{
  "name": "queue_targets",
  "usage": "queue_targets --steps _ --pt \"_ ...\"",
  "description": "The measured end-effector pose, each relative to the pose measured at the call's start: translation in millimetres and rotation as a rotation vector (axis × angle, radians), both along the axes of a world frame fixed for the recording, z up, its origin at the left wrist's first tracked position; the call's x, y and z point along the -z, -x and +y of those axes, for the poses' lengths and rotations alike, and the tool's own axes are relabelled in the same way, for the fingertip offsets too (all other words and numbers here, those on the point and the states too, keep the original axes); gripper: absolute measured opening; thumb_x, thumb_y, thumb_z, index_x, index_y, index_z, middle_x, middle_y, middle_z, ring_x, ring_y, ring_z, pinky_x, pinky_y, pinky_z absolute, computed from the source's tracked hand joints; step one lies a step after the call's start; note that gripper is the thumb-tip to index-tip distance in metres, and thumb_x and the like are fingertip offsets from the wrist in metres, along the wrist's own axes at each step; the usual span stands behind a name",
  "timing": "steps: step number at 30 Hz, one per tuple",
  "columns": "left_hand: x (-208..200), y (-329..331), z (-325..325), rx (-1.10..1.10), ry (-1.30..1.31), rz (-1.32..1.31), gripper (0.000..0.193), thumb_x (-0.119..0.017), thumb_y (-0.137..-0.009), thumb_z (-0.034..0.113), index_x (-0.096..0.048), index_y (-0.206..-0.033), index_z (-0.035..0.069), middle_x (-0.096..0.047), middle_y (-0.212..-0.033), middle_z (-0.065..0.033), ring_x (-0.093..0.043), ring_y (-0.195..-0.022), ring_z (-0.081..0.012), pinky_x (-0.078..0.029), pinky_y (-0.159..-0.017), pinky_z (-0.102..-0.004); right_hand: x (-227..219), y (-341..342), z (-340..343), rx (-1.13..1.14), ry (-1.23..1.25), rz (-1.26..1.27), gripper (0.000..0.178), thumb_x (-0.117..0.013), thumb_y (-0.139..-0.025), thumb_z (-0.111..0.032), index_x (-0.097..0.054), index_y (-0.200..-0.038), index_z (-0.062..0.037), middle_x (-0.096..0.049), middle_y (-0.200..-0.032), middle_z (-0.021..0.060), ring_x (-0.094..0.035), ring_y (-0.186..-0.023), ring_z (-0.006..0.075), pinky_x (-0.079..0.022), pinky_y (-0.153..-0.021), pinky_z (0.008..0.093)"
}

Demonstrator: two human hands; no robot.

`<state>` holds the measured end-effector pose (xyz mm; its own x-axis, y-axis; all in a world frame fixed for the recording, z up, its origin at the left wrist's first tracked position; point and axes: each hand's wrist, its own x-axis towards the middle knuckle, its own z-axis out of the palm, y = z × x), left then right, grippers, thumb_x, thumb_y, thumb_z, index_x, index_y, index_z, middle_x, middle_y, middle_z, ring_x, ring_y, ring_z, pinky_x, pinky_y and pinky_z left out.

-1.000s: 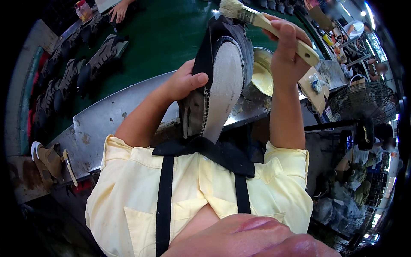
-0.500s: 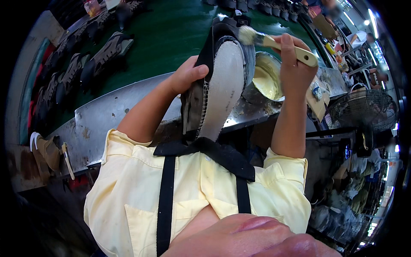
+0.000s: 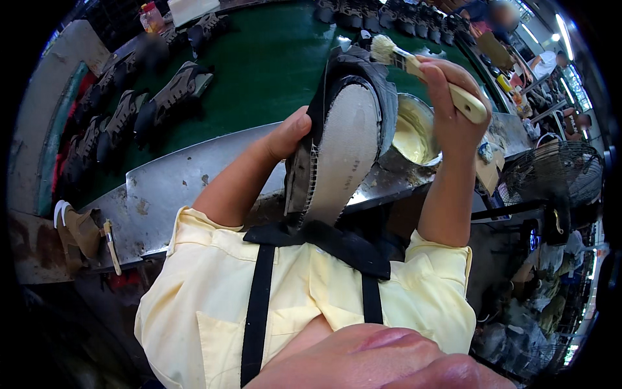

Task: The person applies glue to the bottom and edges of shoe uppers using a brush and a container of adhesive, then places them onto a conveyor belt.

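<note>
A dark shoe upper [image 3: 350, 139] shows its pale underside, a brush [image 3: 400, 59] near its rim.

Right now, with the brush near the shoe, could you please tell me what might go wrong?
The brush in the right hand has pale bristles that might drip onto the shoe. The pot of cream-coloured liquid appears close to the right forearm, which could knock it. The left hand holds the shoe's left side, so it might twist.

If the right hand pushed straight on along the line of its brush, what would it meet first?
The brush leads the right hand, so its bristles would probably touch the far end of the held shoe first; depth is unclear, and they might pass over it toward the row of shoes.
</note>
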<state>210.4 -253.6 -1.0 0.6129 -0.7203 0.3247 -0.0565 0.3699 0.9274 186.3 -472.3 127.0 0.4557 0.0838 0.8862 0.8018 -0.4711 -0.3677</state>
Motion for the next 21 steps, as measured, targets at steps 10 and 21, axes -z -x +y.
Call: queue_targets --steps 10,21 --pt "2 2 1 0.008 -0.053 0.091 0.106 -0.031 -0.067 0.084 -0.029 -0.136 0.003 -0.041 -0.132 -0.0173 -0.043 -0.120 -0.0282 -0.036 -0.098 -0.0402 19 -12 5 -0.183 -0.029 -0.126 0.012 -0.066 -0.080 -0.011 -0.065 -0.087 -0.0018 -0.067 -0.089 0.0102 -0.064 -0.077 0.0174 -0.051 -0.067 0.0238" --pt "-8 8 -5 -0.028 0.012 0.169 0.104 -0.029 -0.069 0.083 -0.027 -0.136 0.003 -0.040 -0.132 -0.0164 -0.043 -0.120 -0.0269 -0.035 -0.099 -0.0390 25 -7 3 -0.094 -0.083 -0.173 0.011 -0.067 -0.077 -0.008 -0.066 -0.087 -0.0017 -0.066 -0.090 0.0118 -0.065 -0.080 0.0195 -0.052 -0.069 0.0249"
